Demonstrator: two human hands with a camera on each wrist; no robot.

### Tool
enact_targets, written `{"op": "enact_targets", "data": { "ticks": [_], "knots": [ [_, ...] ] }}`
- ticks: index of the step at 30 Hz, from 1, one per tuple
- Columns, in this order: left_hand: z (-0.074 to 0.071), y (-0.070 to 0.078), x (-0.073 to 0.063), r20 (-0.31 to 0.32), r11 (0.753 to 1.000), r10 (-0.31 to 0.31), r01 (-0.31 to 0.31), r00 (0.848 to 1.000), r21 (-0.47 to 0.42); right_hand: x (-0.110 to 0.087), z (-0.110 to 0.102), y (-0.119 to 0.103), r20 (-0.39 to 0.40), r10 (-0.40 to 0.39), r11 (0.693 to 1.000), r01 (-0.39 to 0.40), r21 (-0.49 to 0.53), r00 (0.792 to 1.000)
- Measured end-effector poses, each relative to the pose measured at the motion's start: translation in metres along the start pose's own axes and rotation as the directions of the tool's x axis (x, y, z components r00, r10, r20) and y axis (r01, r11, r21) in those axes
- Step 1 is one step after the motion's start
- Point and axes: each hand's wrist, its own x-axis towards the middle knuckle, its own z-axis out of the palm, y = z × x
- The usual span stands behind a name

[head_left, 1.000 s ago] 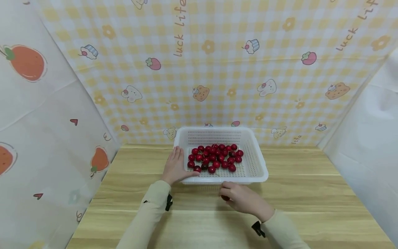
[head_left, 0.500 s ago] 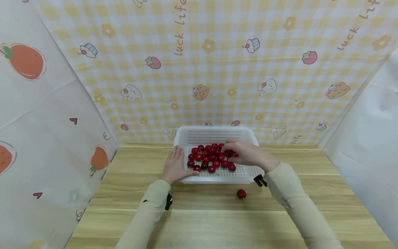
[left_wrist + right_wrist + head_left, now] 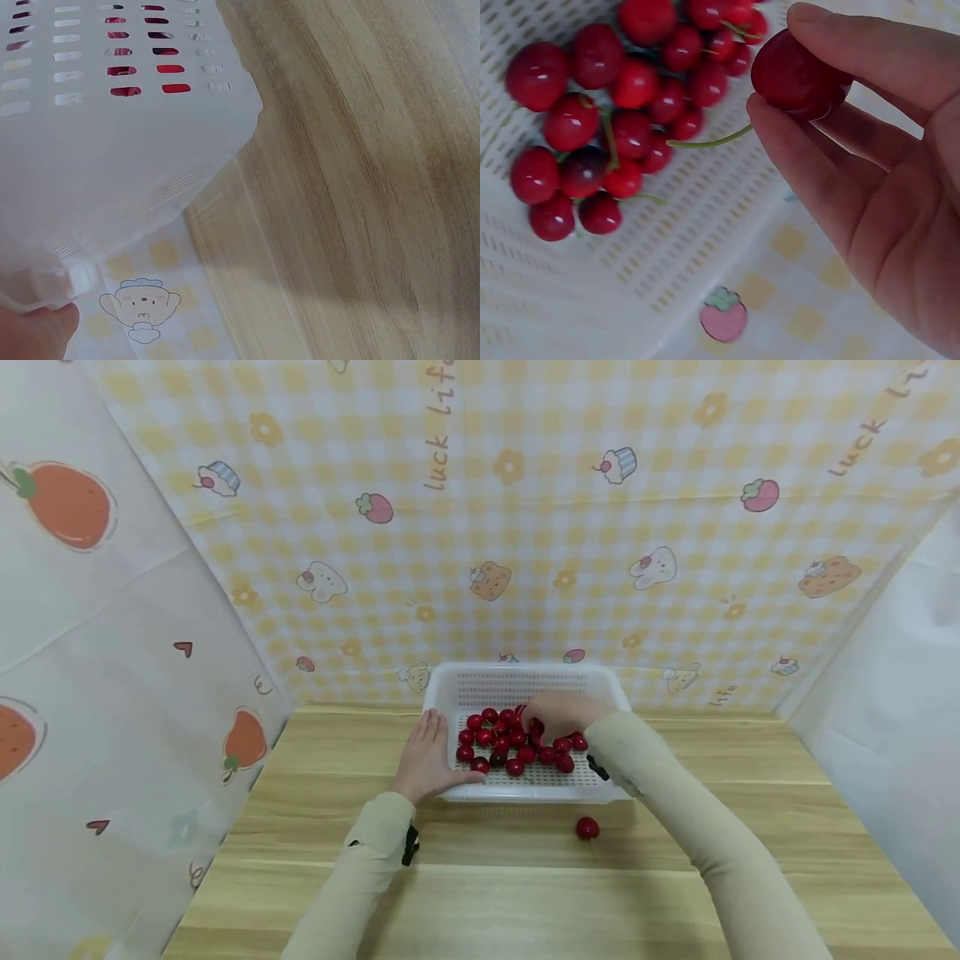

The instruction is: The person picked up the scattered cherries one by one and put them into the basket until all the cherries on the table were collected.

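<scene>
A white plastic basket (image 3: 525,793) with slotted walls holds several red cherries (image 3: 515,767), a few of them darker. My left hand (image 3: 429,760) rests on its near left corner, fingers straight along the left rim and thumb along the front rim. In the left wrist view a fingertip (image 3: 56,330) touches the basket rim. My right hand (image 3: 566,714) is inside the basket, over the cherries. Between its thumb and fingers it pinches a dark red cherry (image 3: 799,75) with a green stem, seen in the right wrist view.
One cherry (image 3: 587,828) with its stem lies on the wooden table (image 3: 480,910) in front of the basket. A checkered cloth (image 3: 420,543) hangs right behind the basket, and white cloths stand at the left and right.
One second ago my right hand held a cherry at the table in front of the basket. It has let that cherry go there and moved into the basket. My left hand stays put.
</scene>
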Motion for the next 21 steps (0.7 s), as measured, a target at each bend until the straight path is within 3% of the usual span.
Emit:
{"op": "enact_targets", "data": {
  "ticks": [6,11,21],
  "knots": [
    [-0.001,0.001,0.000,0.001,1.000,0.003,-0.003,1.000,0.002,0.005,0.009,-0.005,0.097,0.102,0.994,-0.104,0.021,0.990],
    [-0.002,0.001,0.000,-0.005,1.000,0.006,-0.006,1.000,0.002,0.004,0.014,-0.004,0.170,0.130,0.989,-0.140,0.051,0.977],
    [0.000,0.000,0.001,-0.005,1.000,0.004,-0.004,1.000,0.003,0.007,0.028,0.000,0.185,0.161,0.985,-0.171,0.035,0.969]
  ]
}}
